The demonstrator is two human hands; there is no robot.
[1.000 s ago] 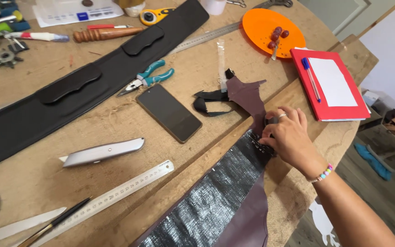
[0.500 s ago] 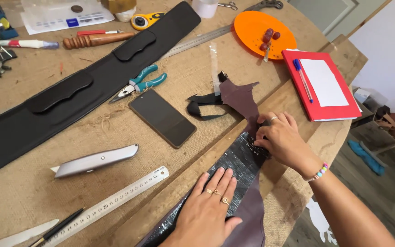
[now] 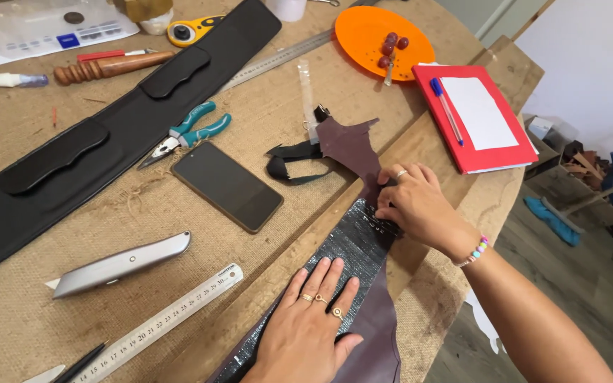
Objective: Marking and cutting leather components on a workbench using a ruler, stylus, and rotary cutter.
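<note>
A long black belt (image 3: 101, 135) lies across the burlap table (image 3: 278, 106). Near the table edge a purple leather strip (image 3: 352, 149) with a shiny taped patch (image 3: 352, 245) is pressed by the flat, open left hand (image 3: 310, 323); the right hand (image 3: 416, 206) pinches the patch's upper end

Both arms are bare, with no sleeves in view. The left hand (image 3: 305, 333) wears three gold-coloured rings, on the index, middle and ring fingers. The right hand (image 3: 420, 207) wears one thin silver-coloured ring. On the right wrist sits a beaded bracelet (image 3: 476, 251) with white, pink, yellow and blue beads.
</note>
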